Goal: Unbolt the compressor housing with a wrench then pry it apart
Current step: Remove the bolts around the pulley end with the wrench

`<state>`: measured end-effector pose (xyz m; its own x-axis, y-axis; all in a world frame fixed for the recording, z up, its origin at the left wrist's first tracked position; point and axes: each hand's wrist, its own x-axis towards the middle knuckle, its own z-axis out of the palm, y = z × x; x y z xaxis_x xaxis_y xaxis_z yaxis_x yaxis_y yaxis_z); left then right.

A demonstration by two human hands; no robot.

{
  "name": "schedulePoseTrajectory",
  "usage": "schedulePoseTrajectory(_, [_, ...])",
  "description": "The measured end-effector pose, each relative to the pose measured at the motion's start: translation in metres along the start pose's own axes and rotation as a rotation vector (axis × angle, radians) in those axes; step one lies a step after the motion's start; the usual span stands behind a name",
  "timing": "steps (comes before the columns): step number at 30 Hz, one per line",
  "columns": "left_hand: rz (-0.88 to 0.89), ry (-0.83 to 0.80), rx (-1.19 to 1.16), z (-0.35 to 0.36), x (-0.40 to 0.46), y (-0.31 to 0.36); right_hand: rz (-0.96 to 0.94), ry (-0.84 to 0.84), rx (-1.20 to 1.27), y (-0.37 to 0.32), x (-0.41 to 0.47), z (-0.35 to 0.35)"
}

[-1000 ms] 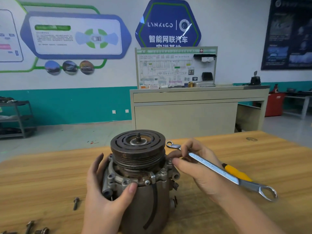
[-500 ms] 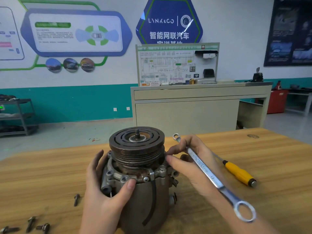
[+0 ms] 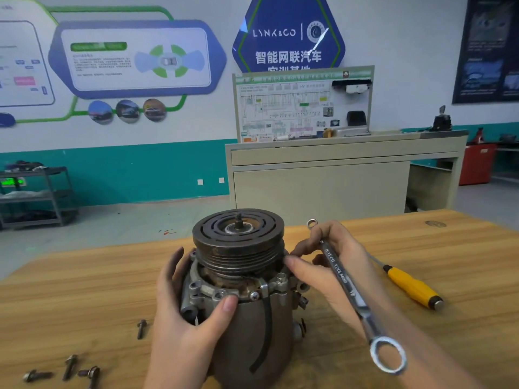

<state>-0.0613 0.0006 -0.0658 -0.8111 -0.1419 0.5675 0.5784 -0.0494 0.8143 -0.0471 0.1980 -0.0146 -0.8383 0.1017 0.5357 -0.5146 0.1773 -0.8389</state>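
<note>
The compressor [image 3: 247, 293] stands upright on the wooden table [image 3: 84, 290], its dark grooved pulley on top. My left hand [image 3: 185, 324] wraps around the housing's left side, thumb on the bolted flange. My right hand [image 3: 328, 265] is at the flange's right side, fingertips touching just under the pulley. A silver double ring wrench [image 3: 348, 290] lies across that hand, held between its fingers, with its big ring end near me. A bolt head [image 3: 280, 276] still sits in the flange beside those fingertips.
Several loose bolts [image 3: 70, 366] lie on the table at the near left, one more [image 3: 141, 328] by my left wrist. A yellow-handled screwdriver [image 3: 412, 287] lies to the right of my right hand. A beige bench [image 3: 337, 175] stands beyond the table.
The wrench has swung in my right hand, its near ring end coming from the right toward me. Both hands have stayed on the compressor.
</note>
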Motion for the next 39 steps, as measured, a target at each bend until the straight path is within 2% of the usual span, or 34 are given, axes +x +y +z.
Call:
schedulePoseTrajectory(4, [-0.012, -0.014, 0.033, -0.003, 0.0, 0.001, -0.044, -0.011, 0.085, 0.001, -0.001, -0.001])
schedulePoseTrajectory(8, [-0.014, -0.033, 0.058, -0.005, 0.001, 0.001, -0.025, 0.019, 0.032, 0.003, 0.002, -0.001])
schedulePoseTrajectory(12, [-0.014, -0.068, 0.072, -0.006, 0.005, 0.002, -0.058, -0.016, 0.141, 0.002, 0.0, 0.0])
schedulePoseTrajectory(17, [-0.019, -0.099, 0.11, -0.008, 0.004, 0.009, -0.012, -0.009, 0.025, 0.0, 0.0, 0.002])
schedulePoseTrajectory(25, [0.001, -0.099, 0.136, -0.009, 0.0, 0.011, -0.064, 0.04, 0.052, 0.005, -0.002, 0.005])
schedulePoseTrajectory(30, [-0.001, -0.105, 0.152, -0.009, 0.001, 0.011, -0.123, 0.016, 0.158, 0.004, -0.002, 0.004])
schedulePoseTrajectory(35, [0.014, -0.111, 0.148, -0.009, 0.0, 0.012, -0.073, 0.017, 0.078, 0.003, 0.0, 0.003])
schedulePoseTrajectory(39, [0.011, -0.126, 0.141, -0.009, 0.0, 0.013, -0.146, 0.024, 0.127, 0.006, -0.002, 0.002])
